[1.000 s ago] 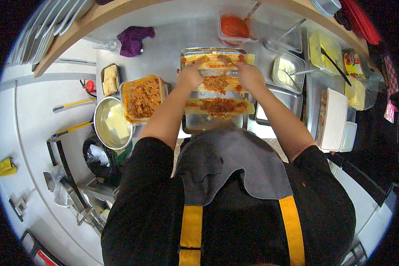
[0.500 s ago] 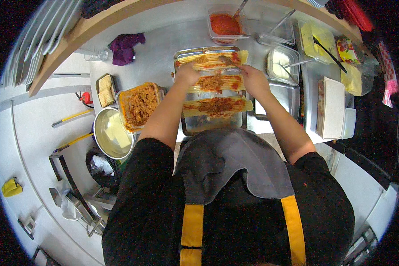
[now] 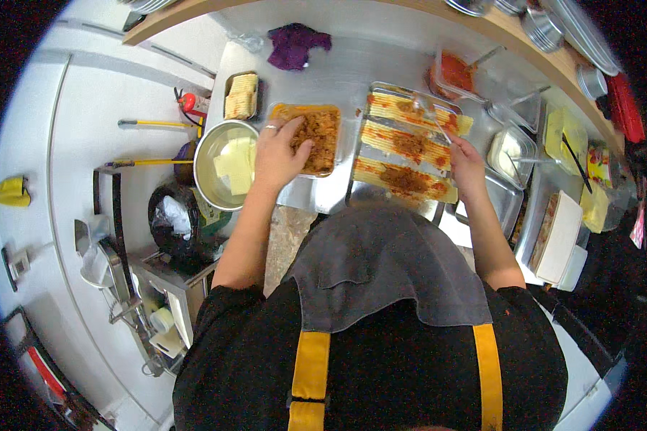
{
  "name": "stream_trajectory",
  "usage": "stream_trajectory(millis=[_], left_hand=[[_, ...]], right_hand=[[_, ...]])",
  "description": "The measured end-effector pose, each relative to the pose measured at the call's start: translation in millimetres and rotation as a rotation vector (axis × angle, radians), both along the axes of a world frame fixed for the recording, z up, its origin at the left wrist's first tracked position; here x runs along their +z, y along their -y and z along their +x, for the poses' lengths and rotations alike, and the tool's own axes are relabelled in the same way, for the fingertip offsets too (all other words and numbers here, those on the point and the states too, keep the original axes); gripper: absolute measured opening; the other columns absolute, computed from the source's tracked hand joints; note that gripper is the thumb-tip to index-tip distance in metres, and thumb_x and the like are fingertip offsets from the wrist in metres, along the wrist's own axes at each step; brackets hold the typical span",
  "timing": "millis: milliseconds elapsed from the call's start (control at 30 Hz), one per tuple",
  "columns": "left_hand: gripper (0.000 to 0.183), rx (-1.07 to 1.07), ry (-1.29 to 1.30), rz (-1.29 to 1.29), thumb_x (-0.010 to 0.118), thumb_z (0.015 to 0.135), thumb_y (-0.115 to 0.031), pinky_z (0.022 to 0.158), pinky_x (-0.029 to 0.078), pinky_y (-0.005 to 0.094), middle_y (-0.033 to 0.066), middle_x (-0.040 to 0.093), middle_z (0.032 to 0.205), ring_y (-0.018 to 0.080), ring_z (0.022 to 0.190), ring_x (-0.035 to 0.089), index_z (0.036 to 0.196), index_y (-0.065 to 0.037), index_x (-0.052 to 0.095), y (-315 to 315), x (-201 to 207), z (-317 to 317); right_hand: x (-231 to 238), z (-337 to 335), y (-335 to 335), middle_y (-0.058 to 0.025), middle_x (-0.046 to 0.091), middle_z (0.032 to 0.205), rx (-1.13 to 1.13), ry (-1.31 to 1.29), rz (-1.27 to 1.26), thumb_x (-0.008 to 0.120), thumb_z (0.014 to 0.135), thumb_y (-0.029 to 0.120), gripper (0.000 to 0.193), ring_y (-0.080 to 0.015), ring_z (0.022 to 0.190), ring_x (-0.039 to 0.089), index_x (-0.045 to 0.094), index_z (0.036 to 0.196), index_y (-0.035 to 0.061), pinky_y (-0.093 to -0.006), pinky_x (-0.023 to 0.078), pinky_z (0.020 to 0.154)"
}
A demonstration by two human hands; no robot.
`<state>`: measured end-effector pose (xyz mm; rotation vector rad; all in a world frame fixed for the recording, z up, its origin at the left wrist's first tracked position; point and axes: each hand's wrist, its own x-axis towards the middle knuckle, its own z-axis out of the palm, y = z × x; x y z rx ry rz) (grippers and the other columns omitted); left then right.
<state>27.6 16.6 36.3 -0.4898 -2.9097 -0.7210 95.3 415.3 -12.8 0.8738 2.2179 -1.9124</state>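
Note:
My left hand (image 3: 277, 152) reaches into a rectangular container of minced meat filling (image 3: 320, 144), fingers apart and touching the filling; their tips are partly hidden in it. My right hand (image 3: 467, 164) grips the handle of a metal spoon (image 3: 442, 129) at the right side of a metal tray (image 3: 364, 191). The spoon's bowl is over the far pasta strip (image 3: 389, 108). Two more ridged yellow strips, a middle one (image 3: 376, 135) and a near one (image 3: 370, 169), lie across the tray. Red sauce and meat are spread on them.
Left of the filling stand a metal bowl (image 3: 202, 169) with pale sheets and a small container of ridged pasta (image 3: 241, 97). A purple cloth (image 3: 295, 47) lies behind. Tubs of red sauce (image 3: 456, 72) and white cream (image 3: 509, 154) stand right, below a wooden shelf (image 3: 381, 7).
My left hand has left the far pasta strip and moved left into the meat container. My right hand still holds the spoon by the tray. The view has shifted left.

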Motion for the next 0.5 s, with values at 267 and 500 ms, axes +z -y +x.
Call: stream_trajectory(millis=[267, 500], left_hand=[[0.104, -0.044, 0.105, 0.007, 0.092, 0.067, -0.037, 0.116, 0.038, 0.0470, 0.0275, 0.042, 0.153, 0.0436, 0.140, 0.043, 0.149, 0.001, 0.042, 71, -25, 30], [0.109, -0.029, 0.155, 0.088, 0.092, 0.065, -0.039, 0.118, 0.037, 0.0448, 0.0282, 0.036, 0.158, 0.0427, 0.144, 0.039, 0.150, 0.003, 0.039, 76, -37, 38]], right_hand=[[61, -57, 154, -0.0180, 0.074, 0.104, 0.912, -0.232, 0.810, 0.052, 0.099, 0.015, 0.031, -0.0358, 0.094, 0.071, 0.068, 0.126, 0.0115, -0.0443, 0.057, 0.080], [40, -57, 230, -0.0199, 0.073, 0.096, 1.118, -0.191, 1.111, 0.053, 0.094, 0.019, 0.025, -0.0388, 0.092, 0.072, 0.071, 0.110, 0.0138, -0.0535, 0.057, 0.078]])
